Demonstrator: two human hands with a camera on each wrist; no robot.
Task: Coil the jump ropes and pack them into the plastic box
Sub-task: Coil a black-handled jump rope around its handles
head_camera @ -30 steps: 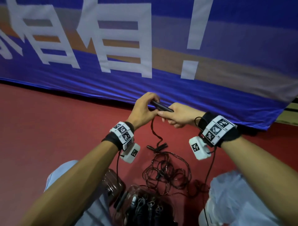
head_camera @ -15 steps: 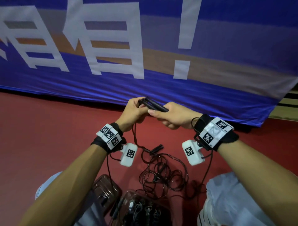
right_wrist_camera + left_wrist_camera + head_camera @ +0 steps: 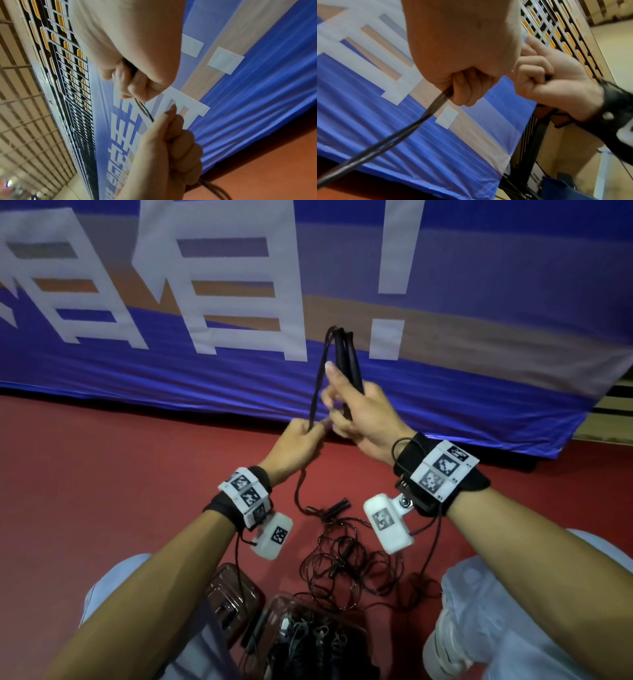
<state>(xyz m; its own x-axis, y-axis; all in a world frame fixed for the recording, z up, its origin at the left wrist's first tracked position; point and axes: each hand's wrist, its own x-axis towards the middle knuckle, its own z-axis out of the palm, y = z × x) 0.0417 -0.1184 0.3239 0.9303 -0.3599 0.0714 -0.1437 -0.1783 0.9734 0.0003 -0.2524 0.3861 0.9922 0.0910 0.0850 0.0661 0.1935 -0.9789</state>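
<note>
Tangled ropes (image 3: 346, 563) lie between banner (image 3: 445, 392) and plastic box (image 3: 308, 642).

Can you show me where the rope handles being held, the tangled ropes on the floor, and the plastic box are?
rope handles (image 3: 346, 361), head view, on the black shafts.
tangled ropes (image 3: 346, 570), head view, middle of the pile.
plastic box (image 3: 274, 602), head view, on its clear rim.

Bare red floor (image 3: 102, 491) lies open to the left & in front of both hands, up to the blue banner (image 3: 445, 354), which walls off the far side. Below the wrists a tangle of loose rope (image 3: 346, 563) covers the floor between the 2 knees. Nearer the body the plastic box (image 3: 308, 642) & its lid (image 3: 229, 601) fill the gap. Right knee (image 3: 496, 611) blocks the right side.
</note>
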